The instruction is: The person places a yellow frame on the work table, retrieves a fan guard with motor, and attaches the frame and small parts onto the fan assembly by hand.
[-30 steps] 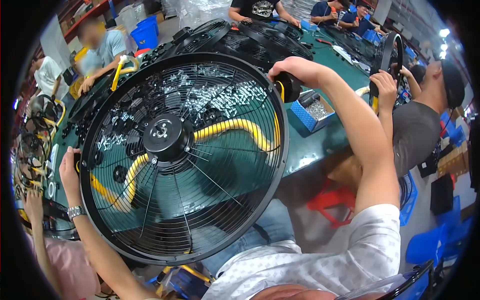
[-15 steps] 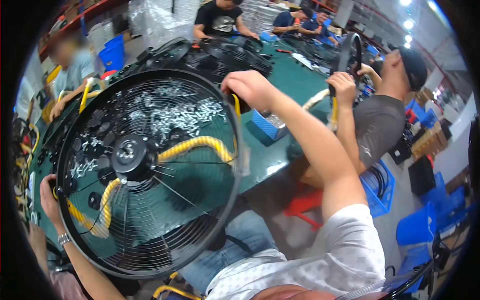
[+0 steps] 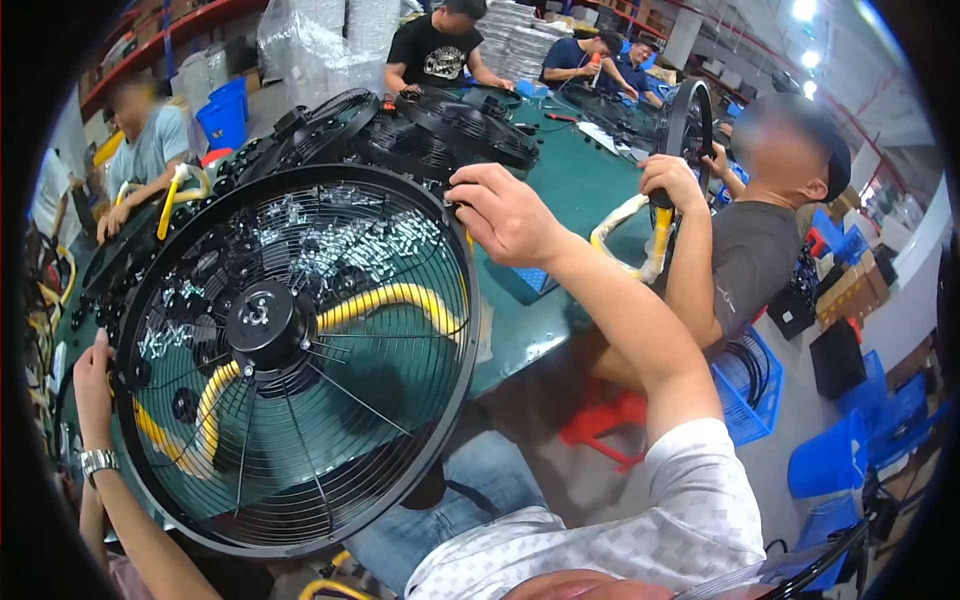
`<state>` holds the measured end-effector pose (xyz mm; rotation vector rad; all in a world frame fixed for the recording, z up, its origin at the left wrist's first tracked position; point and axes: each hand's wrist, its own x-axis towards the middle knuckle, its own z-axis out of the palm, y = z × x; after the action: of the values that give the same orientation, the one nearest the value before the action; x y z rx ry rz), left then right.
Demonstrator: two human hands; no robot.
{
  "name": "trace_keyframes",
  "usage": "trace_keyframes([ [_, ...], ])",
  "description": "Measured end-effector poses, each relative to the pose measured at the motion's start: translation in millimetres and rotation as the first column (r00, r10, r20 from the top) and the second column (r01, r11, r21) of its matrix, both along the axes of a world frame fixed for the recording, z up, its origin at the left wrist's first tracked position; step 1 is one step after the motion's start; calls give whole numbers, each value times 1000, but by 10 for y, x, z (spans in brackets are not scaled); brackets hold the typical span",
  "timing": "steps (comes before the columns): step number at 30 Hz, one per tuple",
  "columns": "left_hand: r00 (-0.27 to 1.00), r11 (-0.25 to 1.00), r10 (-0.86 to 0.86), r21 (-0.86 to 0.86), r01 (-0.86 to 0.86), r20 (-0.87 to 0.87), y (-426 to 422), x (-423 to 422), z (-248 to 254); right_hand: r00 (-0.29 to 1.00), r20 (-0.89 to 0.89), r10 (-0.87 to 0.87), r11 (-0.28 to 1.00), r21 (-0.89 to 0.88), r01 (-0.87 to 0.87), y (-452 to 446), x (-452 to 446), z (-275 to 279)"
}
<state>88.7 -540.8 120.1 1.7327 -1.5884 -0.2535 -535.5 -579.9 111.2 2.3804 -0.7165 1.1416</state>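
Note:
A large round black fan (image 3: 258, 318) with a wire grille stands tilted before me. Its yellow-wrapped tube (image 3: 385, 295) shows through the grille. At the upper right of the rim, the fingers of my right hand (image 3: 505, 212) are curled round the edge, by the side mount. My left hand (image 3: 92, 395), below which is a metal watch, grips the left edge beside the other mount; some of its fingers are hidden. Seen through the grille, many loose silver screws (image 3: 370, 250) lie on the green table (image 3: 575, 165).
More black fans (image 3: 455, 130) crowd the table's far side. On my right, a co-worker (image 3: 750, 240) holds another fan (image 3: 685, 125) upright. A blue crate (image 3: 750, 385) and a red stool (image 3: 605, 425) stand on the floor. Other people work across the table.
The fan's upper rim has come lower in view, with my right hand still on it. My left hand has shifted up slightly, its fingers straighter. The co-worker's head has turned.

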Motion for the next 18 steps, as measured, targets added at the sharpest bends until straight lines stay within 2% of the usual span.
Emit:
trace_keyframes([
  [2,990,987,108,112,-118,93,-106,158,-75,997,-52,-50,994,90,54,-160,-67,28],
  [3,915,979,73,-203,11,397,-154,296,-289,999,48,-15,893,450,-8,-290,-76,90],
  [4,747,863,128,-444,241,653,-136,385,-518,997,-12,75,686,726,-43,-501,-163,179],
  [5,807,866,58,-431,252,588,-28,233,-532,993,8,-119,314,949,30,-560,-122,305],
  [6,947,874,-96,-429,228,307,-214,651,-830,953,-41,-300,-114,993,7,-591,-47,423],
  [7,973,855,-229,-483,191,-19,-234,580,-883,952,-23,-304,-125,992,-16,-643,-2,422],
  [8,873,845,-350,-516,139,-339,-243,469,-856,952,-8,-306,-132,991,-34,-646,12,425],
  [9,871,849,-358,-505,153,-338,-196,334,-763,928,87,-363,-53,992,-114,-539,47,448],
  [10,871,857,-356,-491,159,-339,-88,197,-673,937,43,-346,150,989,10,-575,15,389],
  [11,917,875,-280,-469,121,-286,0,49,-547,911,64,-406,495,854,161,-439,24,421],
  [12,977,887,-211,-424,183,-19,17,205,-430,888,111,-446,753,583,305,-239,24,427],
  [13,989,913,-145,-390,119,-35,45,212,-300,931,215,-293,901,388,194,-94,-5,395],
  [14,996,938,-68,-345,45,-55,68,155,-167,954,280,-111,983,175,63,15,-22,343],
  [16,939,969,-107,-247,25,-327,166,-160,99,992,124,18,999,31,-22,105,10,251],
  [17,997,987,14,-161,-27,-78,32,70,91,999,27,38,999,-22,-38,57,21,177],
  [18,995,995,83,-48,-86,-61,-68,59,65,1000,-20,-11,1000,4,11,25,14,151],
])
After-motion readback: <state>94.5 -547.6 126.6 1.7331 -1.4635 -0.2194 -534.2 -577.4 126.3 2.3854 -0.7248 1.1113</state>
